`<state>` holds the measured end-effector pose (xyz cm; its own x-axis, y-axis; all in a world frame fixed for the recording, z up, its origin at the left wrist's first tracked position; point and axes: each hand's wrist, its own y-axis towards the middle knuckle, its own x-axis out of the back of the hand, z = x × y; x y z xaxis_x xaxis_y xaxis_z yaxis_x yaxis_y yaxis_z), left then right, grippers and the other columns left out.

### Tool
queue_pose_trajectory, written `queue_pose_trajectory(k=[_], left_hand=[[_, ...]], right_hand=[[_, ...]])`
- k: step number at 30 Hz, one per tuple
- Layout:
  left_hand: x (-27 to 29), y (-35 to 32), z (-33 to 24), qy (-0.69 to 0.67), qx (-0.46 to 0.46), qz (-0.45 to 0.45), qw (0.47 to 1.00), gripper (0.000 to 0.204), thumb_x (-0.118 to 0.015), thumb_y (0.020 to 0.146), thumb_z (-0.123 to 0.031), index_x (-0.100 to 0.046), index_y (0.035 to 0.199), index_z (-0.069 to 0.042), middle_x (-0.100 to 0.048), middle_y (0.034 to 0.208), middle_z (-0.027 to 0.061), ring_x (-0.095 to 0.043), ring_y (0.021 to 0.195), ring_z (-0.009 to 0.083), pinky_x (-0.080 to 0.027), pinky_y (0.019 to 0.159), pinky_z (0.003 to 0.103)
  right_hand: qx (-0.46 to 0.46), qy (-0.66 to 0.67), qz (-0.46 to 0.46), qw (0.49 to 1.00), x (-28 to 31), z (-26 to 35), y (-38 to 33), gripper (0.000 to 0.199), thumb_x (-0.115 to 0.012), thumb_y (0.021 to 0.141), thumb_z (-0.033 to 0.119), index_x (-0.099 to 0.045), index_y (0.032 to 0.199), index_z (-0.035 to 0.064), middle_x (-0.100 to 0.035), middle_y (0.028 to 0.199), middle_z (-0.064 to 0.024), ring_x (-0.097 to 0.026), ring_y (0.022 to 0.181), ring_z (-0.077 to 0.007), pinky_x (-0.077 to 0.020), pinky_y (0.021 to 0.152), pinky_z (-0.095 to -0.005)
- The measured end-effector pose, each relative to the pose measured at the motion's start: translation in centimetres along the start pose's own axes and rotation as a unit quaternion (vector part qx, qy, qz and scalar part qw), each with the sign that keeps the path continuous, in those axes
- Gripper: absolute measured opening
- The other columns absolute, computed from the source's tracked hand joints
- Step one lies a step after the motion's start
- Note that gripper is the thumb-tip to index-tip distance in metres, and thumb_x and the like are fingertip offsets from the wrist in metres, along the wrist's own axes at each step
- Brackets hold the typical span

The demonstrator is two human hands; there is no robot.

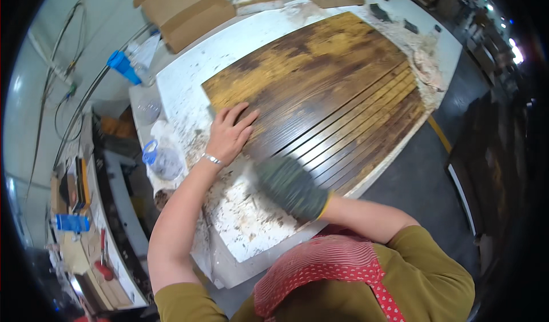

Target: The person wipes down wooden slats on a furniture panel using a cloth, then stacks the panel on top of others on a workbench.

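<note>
A large brown, dark-streaked wooden panel [309, 76] lies on a white, stained worktable. Parallel grooves run across its nearer right part. My left hand [230, 134], bare with a silver bracelet, rests on the panel's left end, its fingers spread and lying on the surface. At the panel's near left corner is my right hand [290, 186], in a dark grey-green knitted glove with a yellow cuff. Motion smears its fingers, and whether they hold anything cannot be made out.
On the left edge stand a clear jug with a blue rim [166, 161] and a blue cup-like thing [123, 67]. An open cardboard box [186, 14] is behind, and dirty rags [428, 69] lie far right. A side bench holds a red-handled tool [103, 269].
</note>
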<state>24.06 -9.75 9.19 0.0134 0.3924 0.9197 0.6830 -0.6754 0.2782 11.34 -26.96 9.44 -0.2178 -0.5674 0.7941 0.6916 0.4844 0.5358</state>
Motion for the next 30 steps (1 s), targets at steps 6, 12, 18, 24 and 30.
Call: queue_pose_trajectory(k=[6,12,18,24,30], left_hand=[[-0.9,-1.3,1.5,0.017,0.036,-0.008,0.999,0.038,-0.048,0.089,-0.022,-0.055,0.126,-0.017,-0.037,0.14,0.0117,-0.026,0.13,0.0409,-0.025,0.108,0.047],[0.3,-0.5,0.6,0.015,0.066,0.027,0.997,0.044,-0.05,0.087,-0.023,-0.049,0.129,-0.009,-0.037,0.14,0.0121,-0.028,0.13,0.0384,-0.024,0.108,0.045],[-0.2,-0.3,0.6,0.038,0.079,0.049,0.995,0.047,-0.048,0.087,-0.023,-0.046,0.131,-0.009,-0.033,0.143,0.0136,-0.025,0.132,0.0383,-0.022,0.109,0.045],[0.0,-0.7,0.6,0.048,0.104,0.077,0.99,0.047,-0.046,0.088,-0.023,-0.045,0.133,-0.009,-0.026,0.147,0.0148,-0.019,0.135,0.0392,-0.018,0.11,0.046],[0.1,-0.7,0.8,0.04,0.101,0.072,0.992,0.047,-0.046,0.088,-0.023,-0.045,0.133,-0.008,-0.026,0.147,0.0149,-0.018,0.136,0.0396,-0.017,0.111,0.046]], right_hand=[[-0.071,0.113,-0.025,0.991,5.0,-4.3,-3.4,0.027,-0.051,0.088,0.025,-0.059,0.105,0.0062,-0.058,0.084,-0.0125,-0.059,0.08,-0.028,-0.048,0.067,-0.0373],[-0.381,-0.163,-0.149,0.898,17.7,-21.1,-11.0,0.043,-0.062,0.084,0.034,-0.058,0.112,0.0006,-0.06,0.099,-0.0183,-0.058,0.093,-0.0321,-0.0456,0.084,-0.039],[-0.352,-0.255,-0.038,0.9,17.7,-27.1,-10.6,0.038,-0.057,0.086,0.034,-0.061,0.106,0.0021,-0.06,0.09,-0.0188,-0.058,0.088,-0.0322,-0.0458,0.077,-0.0413],[-0.087,-0.098,-0.038,0.991,12.5,-14.6,-7.0,0.033,-0.051,0.092,0.034,-0.061,0.087,0.0035,-0.053,0.068,-0.0114,-0.056,0.064,-0.0268,-0.047,0.062,-0.0349],[-0.374,-0.131,-0.153,0.905,17.8,-25.2,-10.5,0.039,-0.059,0.085,0.032,-0.06,0.107,-0.0003,-0.06,0.092,-0.0189,-0.058,0.085,-0.0322,-0.0458,0.078,-0.0399]])
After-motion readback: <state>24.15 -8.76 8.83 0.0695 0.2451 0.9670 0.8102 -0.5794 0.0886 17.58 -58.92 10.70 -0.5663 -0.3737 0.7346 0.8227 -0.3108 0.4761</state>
